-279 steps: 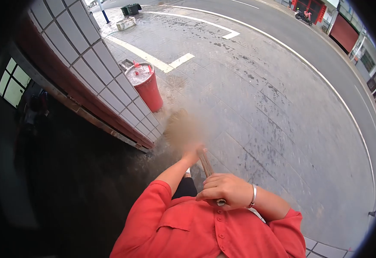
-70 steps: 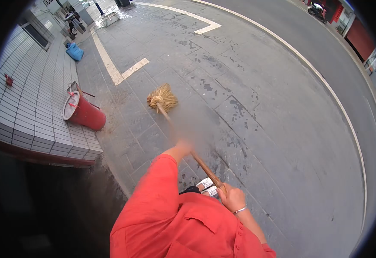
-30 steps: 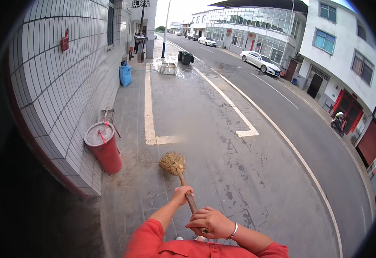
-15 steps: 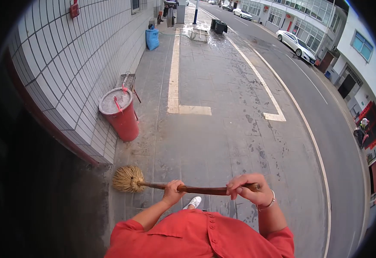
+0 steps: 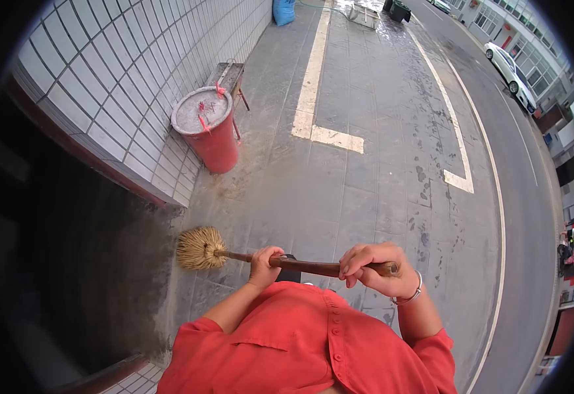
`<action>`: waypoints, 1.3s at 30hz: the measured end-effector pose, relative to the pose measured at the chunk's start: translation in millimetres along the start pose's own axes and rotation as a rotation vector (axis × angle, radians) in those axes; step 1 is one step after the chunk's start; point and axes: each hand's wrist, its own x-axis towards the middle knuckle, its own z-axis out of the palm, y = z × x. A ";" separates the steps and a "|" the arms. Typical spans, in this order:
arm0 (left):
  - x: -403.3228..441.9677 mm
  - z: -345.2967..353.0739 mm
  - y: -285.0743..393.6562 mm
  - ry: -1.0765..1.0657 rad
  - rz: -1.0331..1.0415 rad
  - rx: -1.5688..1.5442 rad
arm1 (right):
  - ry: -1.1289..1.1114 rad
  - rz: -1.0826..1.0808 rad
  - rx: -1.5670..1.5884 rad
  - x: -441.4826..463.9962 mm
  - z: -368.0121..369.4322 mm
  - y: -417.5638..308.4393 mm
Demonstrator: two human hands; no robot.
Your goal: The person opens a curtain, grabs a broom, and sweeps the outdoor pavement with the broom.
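Note:
A broom [image 5: 310,266] with a brown wooden handle lies across in front of my red shirt [image 5: 280,335]. My left hand [image 5: 264,265] is wrapped around the handle nearer the bristles. Close to the handle's end, my right hand [image 5: 380,268] grips it, a bracelet [image 5: 410,293] at that wrist. The straw bristle head [image 5: 201,248] is at the left, over the pavement beside a dark doorway; whether it touches the ground I cannot tell.
By the tiled wall [image 5: 136,72] stands a red bucket [image 5: 216,141] with a grey lid, a small bench [image 5: 229,75] behind it. Farther off are a blue sack [image 5: 283,11], a pale crate [image 5: 364,16] and a dark bin [image 5: 398,10]. A white car [image 5: 510,73] is along the road at right.
My view has turned left and tilted down, so the bucket and ground markings appear shifted right. The broom head sits slightly higher in view. Both hands keep hold of the handle.

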 end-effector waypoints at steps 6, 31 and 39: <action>111.3 36.3 22.5 -0.091 0.122 -0.106 | 0.119 -0.141 -0.153 52.2 -55.4 -33.7; 369.7 60.1 70.5 -0.733 0.577 -0.462 | 0.018 -0.376 -0.378 186.4 -162.1 -128.9; 360.9 113.0 44.9 -0.904 0.644 -0.467 | 0.790 -0.231 -0.427 180.3 -152.6 -86.2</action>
